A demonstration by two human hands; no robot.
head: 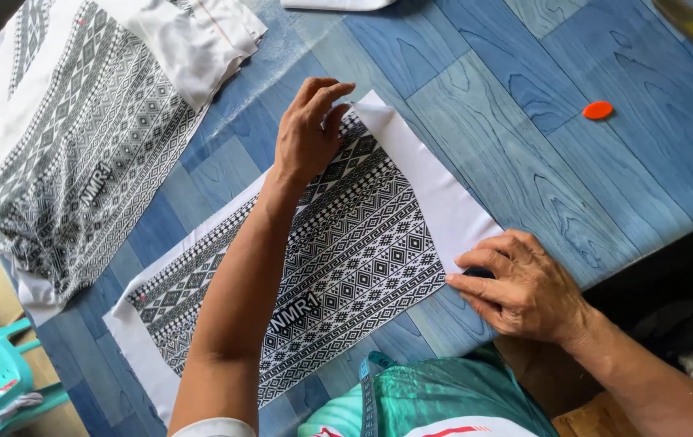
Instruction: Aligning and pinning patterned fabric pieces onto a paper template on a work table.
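A black-and-white patterned fabric panel (346, 259) with white borders is spread flat at centre frame on the blue bench (525, 146), pinned by the left hand (310, 129) and right hand (525, 287), fingers pressed flat, gripping nothing.

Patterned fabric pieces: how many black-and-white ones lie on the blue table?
2. One patterned piece lies under both hands, left hand at its far corner, right hand at its near edge; another piece lies upper left. More may be stacked beneath.

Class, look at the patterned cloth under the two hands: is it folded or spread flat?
Spread flat. The patterned cloth lies open along the blue table, left hand and right hand pressing its far corners.
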